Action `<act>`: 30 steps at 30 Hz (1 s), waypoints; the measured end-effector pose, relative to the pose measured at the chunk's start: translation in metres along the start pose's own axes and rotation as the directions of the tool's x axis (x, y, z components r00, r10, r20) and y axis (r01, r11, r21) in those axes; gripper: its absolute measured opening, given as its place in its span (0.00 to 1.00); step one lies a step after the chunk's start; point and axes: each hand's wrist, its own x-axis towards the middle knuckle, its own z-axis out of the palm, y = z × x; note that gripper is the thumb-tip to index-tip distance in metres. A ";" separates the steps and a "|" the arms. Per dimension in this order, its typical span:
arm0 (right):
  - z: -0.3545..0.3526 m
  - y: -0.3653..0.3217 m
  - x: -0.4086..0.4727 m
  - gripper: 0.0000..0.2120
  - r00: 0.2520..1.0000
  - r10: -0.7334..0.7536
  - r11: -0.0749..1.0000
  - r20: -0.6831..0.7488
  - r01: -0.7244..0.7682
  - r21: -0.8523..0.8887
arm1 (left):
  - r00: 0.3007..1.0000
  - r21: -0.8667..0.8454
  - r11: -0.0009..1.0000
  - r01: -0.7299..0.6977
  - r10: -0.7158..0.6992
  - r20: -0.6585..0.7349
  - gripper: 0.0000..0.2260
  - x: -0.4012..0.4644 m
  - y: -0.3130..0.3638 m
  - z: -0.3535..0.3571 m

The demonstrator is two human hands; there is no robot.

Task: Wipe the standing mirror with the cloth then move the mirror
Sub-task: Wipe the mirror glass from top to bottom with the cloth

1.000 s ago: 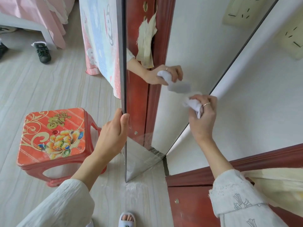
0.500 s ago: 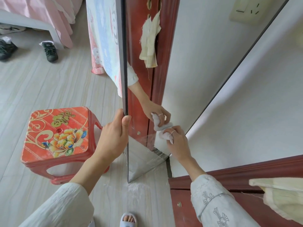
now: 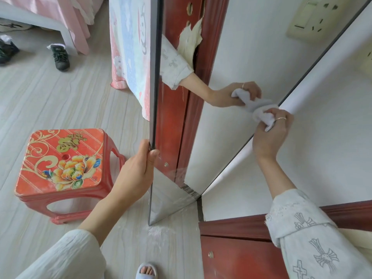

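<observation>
A: Where is the mirror (image 3: 231, 137) now?

B: It stands on the floor (image 3: 60, 101) in the centre of the frame, its lower corner at the bottom centre, and it seems to lean toward the wall (image 3: 332, 158) on the right. The left hand (image 3: 138, 174) is wrapped around its dark left edge, thumb in front and fingers behind, a little below the middle of the picture.

A: And the other hand?

B: The right hand (image 3: 271, 135), at the right of centre, clutches the bunched white cloth (image 3: 263, 116) and presses it on the glass close to the right edge of the mirror.

A: What could go wrong from here?

B: I think mainly the base. There is white dust on the floor under the lower corner, and the boards look smooth. If the right hand pushes hard near that edge, the bottom may slide and the mirror may twist out of the left hand's grip.

A: Something else?

B: Yes. The red stool (image 3: 62, 168) at the lower left stands near the mirror, and a slippered foot (image 3: 146, 271) is just beside the corner at the bottom. When she moves the mirror, it could knock the stool or come down on the toes. Also one hand on a thin edge is perhaps a weak hold for carrying.
</observation>
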 end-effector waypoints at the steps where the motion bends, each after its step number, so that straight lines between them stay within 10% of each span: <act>1: 0.005 -0.002 0.000 0.12 0.999 0.033 0.999 0.002 -0.033 0.009 | 1.000 -0.004 1.000 0.005 -0.005 -0.003 0.11 0.000 0.000 0.001; 16: 0.024 0.076 -0.122 0.15 0.725 0.397 0.908 0.563 -0.221 -0.356 | 0.999 -0.061 0.998 -0.008 0.010 0.032 0.11 0.001 -0.001 -0.002; 25: -0.001 0.036 -0.018 0.17 0.933 0.358 0.932 0.032 -0.355 -0.071 | 1.000 -0.094 0.996 0.004 -0.005 -0.006 0.13 0.000 0.000 -0.001; 30: 0.016 0.003 0.008 0.18 0.942 0.325 0.876 -0.085 -0.266 0.403 | 0.999 -0.112 0.994 -0.016 0.013 -0.031 0.11 -0.001 -0.002 0.001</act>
